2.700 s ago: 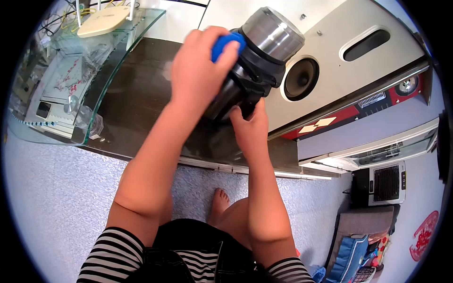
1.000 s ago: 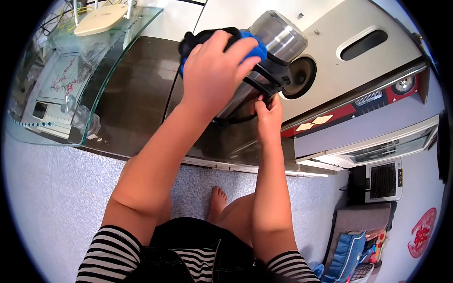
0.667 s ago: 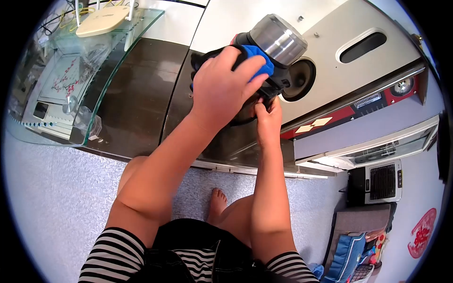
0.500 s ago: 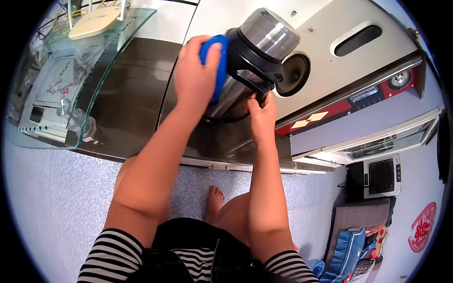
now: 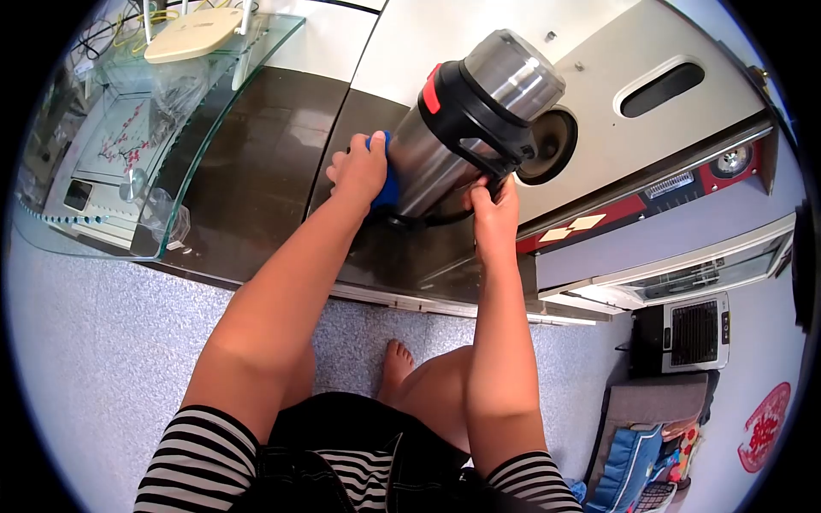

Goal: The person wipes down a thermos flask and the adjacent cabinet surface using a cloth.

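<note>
A large steel thermos (image 5: 428, 162) with a black collar, a red button and a silver cup lid stands tilted in view on the dark cabinet top (image 5: 248, 162). My left hand (image 5: 360, 171) grips a blue cloth (image 5: 387, 181) and presses it against the lower left side of the thermos. The cloth is mostly hidden behind my fingers and palm. My right hand (image 5: 494, 209) is closed around the thermos's black handle (image 5: 487, 161) on the right side, the fingertips partly hidden.
Left is a glass shelf (image 5: 192, 141) carrying a cream router (image 5: 192, 36). Behind the thermos stands a white speaker panel (image 5: 599, 128) with a round speaker. At the right are a red-and-black panel (image 5: 590, 221), an air cooler (image 5: 694, 332) and a blue cushion (image 5: 624, 466).
My left hand has slid the cloth down the thermos from its collar to its lower body, uncovering the red button. My right hand stays on the handle; the view has shifted slightly.
</note>
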Motion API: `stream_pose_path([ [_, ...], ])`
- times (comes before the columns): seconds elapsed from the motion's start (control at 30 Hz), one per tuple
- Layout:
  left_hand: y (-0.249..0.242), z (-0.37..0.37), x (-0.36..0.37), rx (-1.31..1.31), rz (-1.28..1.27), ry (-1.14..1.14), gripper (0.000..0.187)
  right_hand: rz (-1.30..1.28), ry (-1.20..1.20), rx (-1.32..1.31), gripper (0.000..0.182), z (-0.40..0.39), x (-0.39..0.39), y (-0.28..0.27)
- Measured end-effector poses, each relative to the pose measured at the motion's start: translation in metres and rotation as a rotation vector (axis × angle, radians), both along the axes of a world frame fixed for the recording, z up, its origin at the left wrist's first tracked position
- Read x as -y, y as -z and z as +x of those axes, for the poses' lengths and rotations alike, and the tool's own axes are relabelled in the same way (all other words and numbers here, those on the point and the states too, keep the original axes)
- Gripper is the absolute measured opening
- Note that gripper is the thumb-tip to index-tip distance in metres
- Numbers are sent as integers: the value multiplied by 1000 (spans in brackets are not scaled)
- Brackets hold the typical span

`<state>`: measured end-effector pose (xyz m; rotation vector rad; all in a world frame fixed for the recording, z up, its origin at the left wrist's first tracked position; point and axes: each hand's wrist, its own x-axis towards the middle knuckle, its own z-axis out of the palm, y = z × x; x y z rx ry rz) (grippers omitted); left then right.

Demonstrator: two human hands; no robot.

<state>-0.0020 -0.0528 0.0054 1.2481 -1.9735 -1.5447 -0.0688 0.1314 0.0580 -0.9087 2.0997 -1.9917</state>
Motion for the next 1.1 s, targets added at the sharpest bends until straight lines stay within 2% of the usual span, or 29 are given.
stream_pose_path([
  [0.07, -1, 4, -3, 9, 30, -19, 50, 36, 18, 4, 12, 3, 0, 1],
  [0.13, 0, 4, 1, -166, 273, 39, 52, -20, -3, 9, 11, 1, 0, 2],
  [0.27, -15, 10, -3, -307, 403, 43, 52, 1, 12, 49, 11, 2, 0, -1],
  [0.33, -29, 16, -9, -685, 351, 74, 44, -2, 20, 21, 10, -5, -1, 7],
  [0.37, -37, 19, -15, -679, 354, 81, 44, -4, 22, -10, 10, -8, -2, 10],
  [0.43, -50, 23, -25, -680, -156, 21, 39, -1, 36, 1, 11, -5, -1, 8],
  [0.47, -45, 22, -28, -678, -156, 25, 39, 1, 42, 7, 11, -4, 0, 6],
  [0.53, -27, 16, -31, -584, -379, -54, 40, -2, 34, 24, 10, -2, -1, 4],
  [0.57, -19, 13, -32, -583, -383, -55, 40, -2, 24, 41, 10, -2, 0, 3],
  [0.63, -6, 10, -33, -320, -212, -104, 41, -17, 30, 24, 11, -3, 1, 7],
  [0.67, 4, 8, -32, -321, -214, -109, 41, -29, 39, 6, 13, -5, 2, 9],
  [0.73, 19, 5, -27, -161, -22, -130, 41, -27, 35, 19, 13, -4, 2, 8],
  [0.87, 23, 0, -23, -115, 61, -155, 41, -3, 66, 29, 13, -6, 2, 11],
  [0.93, 21, 2, -26, -261, -147, -131, 43, 10, 59, 43, 11, 2, 2, 0],
  [0.97, 17, 3, -29, -253, -143, -125, 43, 19, 43, 55, 10, 3, 2, -3],
  [1.03, -20, 14, -39, -591, -289, -77, 43, 27, 46, 31, 9, -2, 1, 2],
  [1.1, -39, 20, -44, -670, -385, -54, 42, 17, 36, -6, 10, -4, 2, 3],
])
